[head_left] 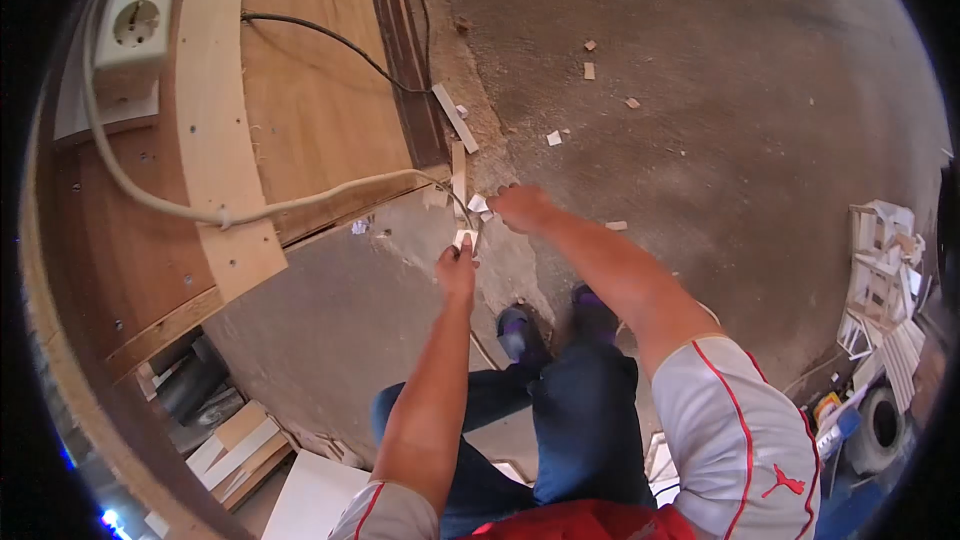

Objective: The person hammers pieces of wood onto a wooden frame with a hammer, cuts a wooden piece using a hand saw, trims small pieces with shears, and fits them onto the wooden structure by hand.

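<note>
My left hand [458, 268] is closed around a small white block-shaped piece [466, 238], which looks like a cable socket, with the thumb lying on top. A pale cable [345, 187] runs down to this piece from the left. To the right and a little farther off, my right hand [522, 208] has its fingers curled in. A white scrap [478, 203] shows right beside those fingertips; whether they hold it or something else I cannot make out. Narrow wood strips [459, 175] lie on the floor just beyond both hands.
At upper left a wooden structure [315, 90] carries a double wall socket [138, 15] and a dark cable [330, 37]. Small wood chips [589, 71] are scattered over the concrete floor [720, 140]. Wood offcuts [240, 448] lie lower left; stacked white slatted pieces [880, 270] stand at right.
</note>
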{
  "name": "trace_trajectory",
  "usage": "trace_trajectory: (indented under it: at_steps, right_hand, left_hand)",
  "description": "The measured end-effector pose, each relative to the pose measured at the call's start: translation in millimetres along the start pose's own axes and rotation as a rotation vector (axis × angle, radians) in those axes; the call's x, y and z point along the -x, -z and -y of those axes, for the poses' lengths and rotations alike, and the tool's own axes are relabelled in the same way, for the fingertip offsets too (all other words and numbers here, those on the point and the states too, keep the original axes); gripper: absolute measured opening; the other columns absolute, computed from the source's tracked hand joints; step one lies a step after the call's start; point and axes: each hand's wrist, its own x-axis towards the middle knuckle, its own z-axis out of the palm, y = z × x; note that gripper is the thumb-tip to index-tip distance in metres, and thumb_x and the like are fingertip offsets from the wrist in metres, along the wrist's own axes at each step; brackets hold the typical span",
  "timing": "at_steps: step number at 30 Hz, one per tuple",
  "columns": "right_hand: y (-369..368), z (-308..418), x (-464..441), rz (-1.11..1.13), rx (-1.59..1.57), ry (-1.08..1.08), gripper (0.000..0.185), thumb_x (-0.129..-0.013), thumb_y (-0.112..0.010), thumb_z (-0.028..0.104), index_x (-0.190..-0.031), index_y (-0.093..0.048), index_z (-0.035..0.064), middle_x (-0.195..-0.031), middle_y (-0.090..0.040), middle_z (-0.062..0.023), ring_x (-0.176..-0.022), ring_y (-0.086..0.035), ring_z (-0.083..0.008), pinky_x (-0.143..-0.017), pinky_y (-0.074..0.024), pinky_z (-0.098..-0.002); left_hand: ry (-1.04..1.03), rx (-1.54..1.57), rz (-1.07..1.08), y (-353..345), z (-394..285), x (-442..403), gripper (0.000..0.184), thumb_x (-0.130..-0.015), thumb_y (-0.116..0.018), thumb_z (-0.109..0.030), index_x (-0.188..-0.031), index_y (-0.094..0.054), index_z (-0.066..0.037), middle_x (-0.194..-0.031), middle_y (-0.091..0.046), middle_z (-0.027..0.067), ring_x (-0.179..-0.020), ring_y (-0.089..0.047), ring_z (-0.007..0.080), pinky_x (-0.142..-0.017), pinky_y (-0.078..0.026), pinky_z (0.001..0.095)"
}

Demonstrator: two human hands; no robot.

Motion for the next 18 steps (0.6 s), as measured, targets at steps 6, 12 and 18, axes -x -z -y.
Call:
trace_trajectory:
  at_steps: [6, 12, 18]
  right_hand:
    - [-54, -1, -61, -0.023, -0.012, -0.014, 0.046, -0.087, -0.069, 0.011, -0.133, -0.060, 0.0159, -0.116, -0.068, -0.0171, -0.112, -0.069, -0.0365, -0.087, -0.0596, -0.0498]
    - [-76, -16, -63, -0.147, -0.148, -0.081, 0.044, -0.087, -0.070, 0.011, -0.129, -0.057, 0.0135, -0.111, -0.071, -0.0176, -0.103, -0.072, -0.0417, -0.081, -0.0591, -0.0500]
    - [-11, -26, 32, -0.368, -0.971, -0.290, 0.058, -0.076, -0.070, 0.000, -0.132, -0.055, 0.0099, -0.104, -0.072, -0.0178, -0.094, -0.074, -0.0329, -0.073, -0.0595, -0.0445]
  left_hand:
    - [0.018, -0.011, 0.024, -18, 18, -39, 0.033, -0.099, -0.073, -0.029, -0.096, -0.067, 0.003, -0.084, -0.070, 0.0081, -0.072, -0.063, 0.0140, -0.064, -0.051, 0.0291]
    - [-0.013, 0.031, 0.028, -22, 21, -36, 0.034, -0.094, -0.078, -0.019, -0.115, -0.063, 0.004, -0.091, -0.072, 0.0091, -0.072, -0.066, 0.0149, -0.065, -0.051, 0.0292]
    - [-0.056, 0.291, 0.169, -21, -32, 43, 0.048, -0.092, -0.077, -0.011, -0.132, -0.054, 0.004, -0.107, -0.073, 0.0119, -0.082, -0.073, 0.0200, -0.074, -0.056, 0.0307]
